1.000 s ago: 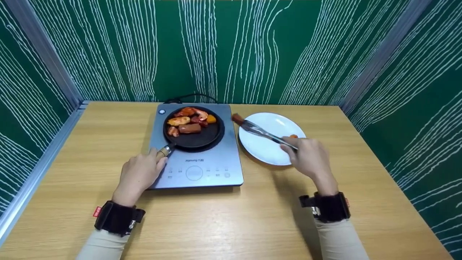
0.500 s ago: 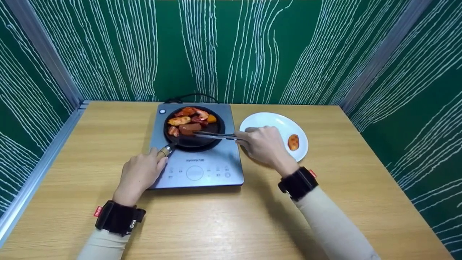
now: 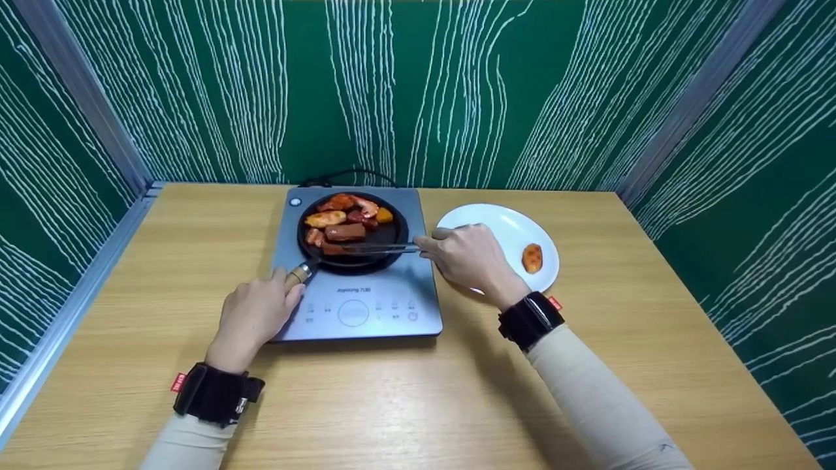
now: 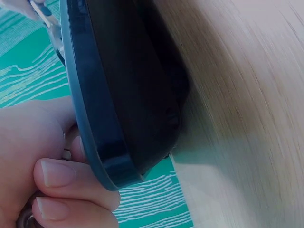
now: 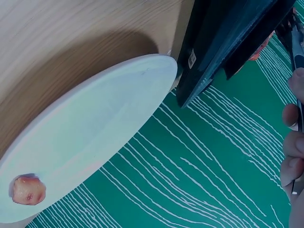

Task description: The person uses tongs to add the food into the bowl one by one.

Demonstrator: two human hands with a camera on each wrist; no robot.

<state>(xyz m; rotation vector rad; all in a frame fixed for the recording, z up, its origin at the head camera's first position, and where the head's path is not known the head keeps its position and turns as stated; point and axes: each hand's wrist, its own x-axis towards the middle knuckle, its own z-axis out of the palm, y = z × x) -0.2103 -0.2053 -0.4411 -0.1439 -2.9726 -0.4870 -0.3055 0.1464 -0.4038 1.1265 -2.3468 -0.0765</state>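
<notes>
In the head view my left hand (image 3: 255, 312) grips the wooden handle (image 3: 298, 276) of a round black frying pan (image 3: 386, 234). My right hand (image 3: 467, 256) holds metal tongs (image 3: 388, 249), which reach leftward across the pan. At their tips, near the pan's front, is a brown block of food (image 3: 333, 249); whether they still pinch it I cannot tell. Behind it lies a similar brown block (image 3: 345, 232). Prawn-like, yellow and reddish pieces fill the pan's back. The right wrist view shows curled fingers (image 5: 294, 142) round the tongs.
The pan sits on a grey induction cooker (image 3: 392, 287) with a cable behind. Close by on the right, a white oval plate (image 3: 503, 225) carries one browned food piece (image 3: 532, 258). A green white-lined wall (image 3: 444, 98) encloses the wooden table (image 3: 385, 405).
My right hand has moved left from above the plate, taking the tongs and the brown block into the pan. Half a second later the block is lower, nearer the pan's front. My left hand stays put.
</notes>
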